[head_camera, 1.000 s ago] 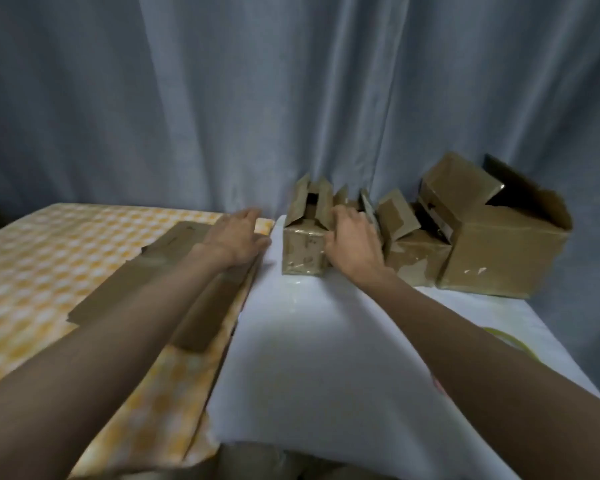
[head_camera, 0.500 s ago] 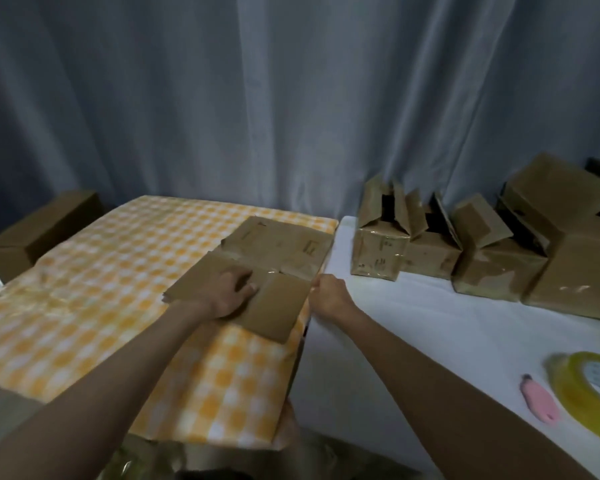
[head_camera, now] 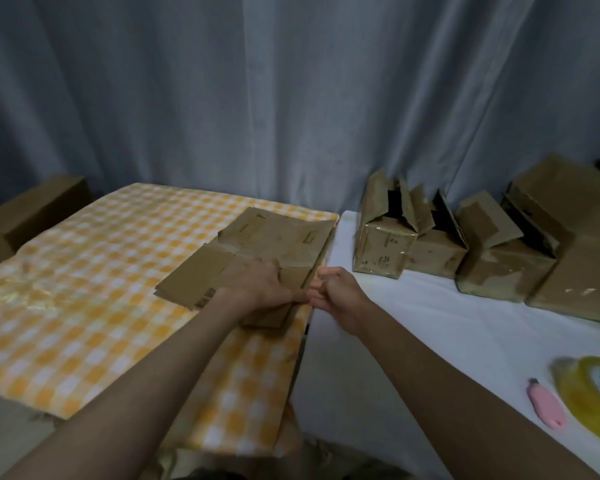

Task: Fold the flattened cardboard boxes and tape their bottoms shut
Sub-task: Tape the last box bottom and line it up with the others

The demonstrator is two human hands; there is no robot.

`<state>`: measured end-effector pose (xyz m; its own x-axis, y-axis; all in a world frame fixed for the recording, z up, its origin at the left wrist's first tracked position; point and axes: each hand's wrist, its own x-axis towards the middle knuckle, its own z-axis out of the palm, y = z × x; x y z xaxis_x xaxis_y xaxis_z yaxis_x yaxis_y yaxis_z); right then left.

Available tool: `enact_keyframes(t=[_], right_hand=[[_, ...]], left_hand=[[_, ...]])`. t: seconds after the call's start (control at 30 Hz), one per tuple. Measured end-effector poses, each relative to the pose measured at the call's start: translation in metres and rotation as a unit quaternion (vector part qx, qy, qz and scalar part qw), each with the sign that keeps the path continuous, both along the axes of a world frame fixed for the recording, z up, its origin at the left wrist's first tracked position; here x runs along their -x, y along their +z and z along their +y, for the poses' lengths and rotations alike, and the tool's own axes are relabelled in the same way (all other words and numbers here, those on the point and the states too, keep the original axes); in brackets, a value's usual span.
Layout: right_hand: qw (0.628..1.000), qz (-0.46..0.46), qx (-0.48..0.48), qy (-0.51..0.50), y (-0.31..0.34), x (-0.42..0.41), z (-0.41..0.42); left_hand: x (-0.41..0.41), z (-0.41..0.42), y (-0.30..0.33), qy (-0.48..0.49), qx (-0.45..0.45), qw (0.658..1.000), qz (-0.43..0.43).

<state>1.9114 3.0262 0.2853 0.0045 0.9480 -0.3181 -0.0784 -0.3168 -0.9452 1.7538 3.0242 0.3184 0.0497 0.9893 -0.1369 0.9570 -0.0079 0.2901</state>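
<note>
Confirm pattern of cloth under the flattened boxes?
Orange-and-white check tablecloth, under the flattened cardboard boxes. Head view, the only one.

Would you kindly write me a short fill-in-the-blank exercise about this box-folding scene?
1. The flattened boxes lie on the cloth checked in white and ____.
2. The left hand rests on the flattened ____.
3. Beside the tape roll on the white table lies a small cutter coloured ____.
4. The folded boxes stand in front of a grey ____.

Missing words: orange; boxes; pink; curtain
</note>
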Motion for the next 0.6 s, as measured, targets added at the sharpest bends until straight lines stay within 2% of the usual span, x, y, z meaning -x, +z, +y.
enact_keyframes(t=[0.17, 0.3, 0.43, 0.6], right_hand=[[1.000, 0.006, 0.009, 0.004, -0.008, 0.017, 0.007], [1.000, 0.009, 0.026, 0.004, -0.001, 0.025, 0.005], [0.998, 0.064, 0.023, -0.002, 0.019, 0.030, -0.004], [0.995, 0.102, -0.002, 0.012, 0.065, 0.025, -0.031]], left_hand=[[0.019, 0.001, 0.013, 0.014, -0.016, 0.993, -0.115], [0.029, -0.007, 0.033, 0.036, -0.067, 0.992, -0.103], [0.044, -0.018, 0.065, 0.053, -0.114, 0.987, -0.103], [0.048, -0.051, 0.117, 0.062, -0.179, 0.972, -0.140]])
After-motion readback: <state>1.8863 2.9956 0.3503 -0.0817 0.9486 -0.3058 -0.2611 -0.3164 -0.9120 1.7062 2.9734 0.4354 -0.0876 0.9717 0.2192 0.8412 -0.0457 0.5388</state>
